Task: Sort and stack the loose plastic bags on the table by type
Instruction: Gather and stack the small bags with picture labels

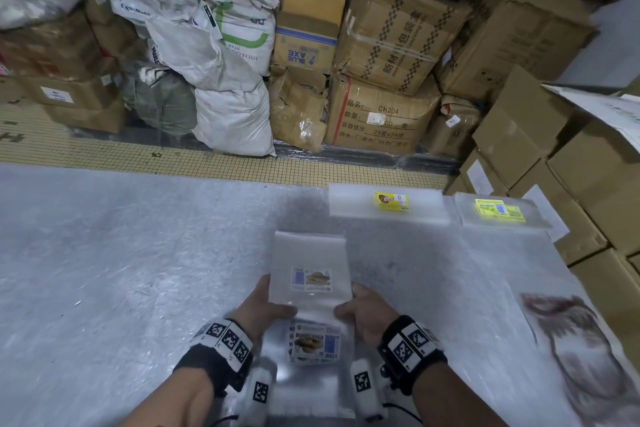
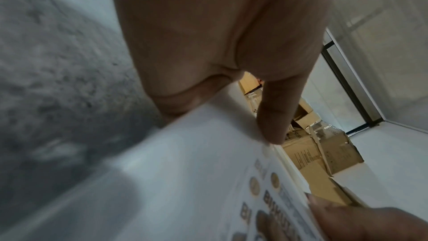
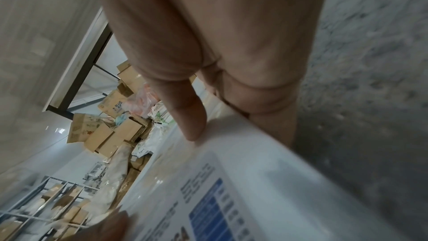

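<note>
The desk (image 1: 104, 253) has a grey, scuffed top, and its far edge runs along a strip of small yellow tiles (image 1: 207, 163). Near the middle of the near edge, the left hand (image 1: 264, 303) grips the left side of a clear plastic bag (image 1: 309, 263) that bears a biscuit label, thumb on top and fingers (image 2: 273, 116) curled underneath. The bag is held flat, its far end pointing away from the person. Directly below it, nearer the person, lies a stack of bags (image 1: 313, 345) with the same biscuit label, printed "BISKUT LENGA". The right hand (image 1: 363, 310) pinches the right side of the held bag in the same way, thumb over the top and fingers beneath; the right wrist view shows a fingertip (image 3: 194, 125) pressed against the sheet's edge.

Toward the far right corner of the desk, two more piles lie side by side, a little apart: one of clear bags with a yellow label (image 1: 390, 202), then one with a yellow-green label (image 1: 499, 211). At the near right edge a sheet printed with a dark brown figure (image 1: 571, 350) lies flat. Cardboard boxes (image 1: 388, 80) and white sacks (image 1: 221, 80) stand beyond the far edge.
</note>
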`<state>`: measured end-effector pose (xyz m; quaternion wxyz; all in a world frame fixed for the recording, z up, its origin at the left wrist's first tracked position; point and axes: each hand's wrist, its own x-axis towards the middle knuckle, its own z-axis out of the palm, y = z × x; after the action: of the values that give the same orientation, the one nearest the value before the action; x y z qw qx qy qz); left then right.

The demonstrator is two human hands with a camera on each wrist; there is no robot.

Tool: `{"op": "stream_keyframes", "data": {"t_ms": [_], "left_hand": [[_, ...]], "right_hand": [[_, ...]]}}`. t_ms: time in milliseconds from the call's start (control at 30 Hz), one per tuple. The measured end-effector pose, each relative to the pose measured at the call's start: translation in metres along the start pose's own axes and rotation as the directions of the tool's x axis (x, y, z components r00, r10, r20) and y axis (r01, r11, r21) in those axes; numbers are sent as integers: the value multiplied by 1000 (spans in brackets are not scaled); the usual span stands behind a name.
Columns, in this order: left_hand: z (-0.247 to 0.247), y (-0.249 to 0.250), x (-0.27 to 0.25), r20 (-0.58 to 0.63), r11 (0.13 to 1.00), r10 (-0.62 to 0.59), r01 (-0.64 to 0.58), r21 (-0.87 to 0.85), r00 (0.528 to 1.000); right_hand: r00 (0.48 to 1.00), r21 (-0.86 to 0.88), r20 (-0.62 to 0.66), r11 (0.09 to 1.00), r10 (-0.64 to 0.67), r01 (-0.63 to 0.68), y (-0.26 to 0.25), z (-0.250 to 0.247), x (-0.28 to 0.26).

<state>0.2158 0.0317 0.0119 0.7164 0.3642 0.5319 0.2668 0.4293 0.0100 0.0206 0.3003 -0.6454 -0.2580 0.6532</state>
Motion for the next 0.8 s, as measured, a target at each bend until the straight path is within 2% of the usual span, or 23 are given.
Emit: {"op": "stream_keyframes", "data": {"t_ms": [333,433,533,600,700,800], "left_hand": [[-9,-16,24,9,989,52,-53,137,999],[-13,-21,32,16,977,97,-98,191,995],[-10,-19,35,-21,970,175,-169,176,984],[5,12,11,-39,963,208,-198,184,977],[19,45,-2,-98,962,264,-254,103,959],[23,81,-3,-107,920,384,-371,127,917]], "right_hand": [[996,-11,46,997,-79,79,4,3,-6],[990,20,74,992,-123,122,2,6,-9],[980,-24,35,980,-195,196,1,8,-7],[965,-12,-15,965,-263,263,-6,12,-7],[922,29,-36,922,-386,387,-27,19,-13],[874,108,-47,867,-484,486,-57,25,-16]]}}
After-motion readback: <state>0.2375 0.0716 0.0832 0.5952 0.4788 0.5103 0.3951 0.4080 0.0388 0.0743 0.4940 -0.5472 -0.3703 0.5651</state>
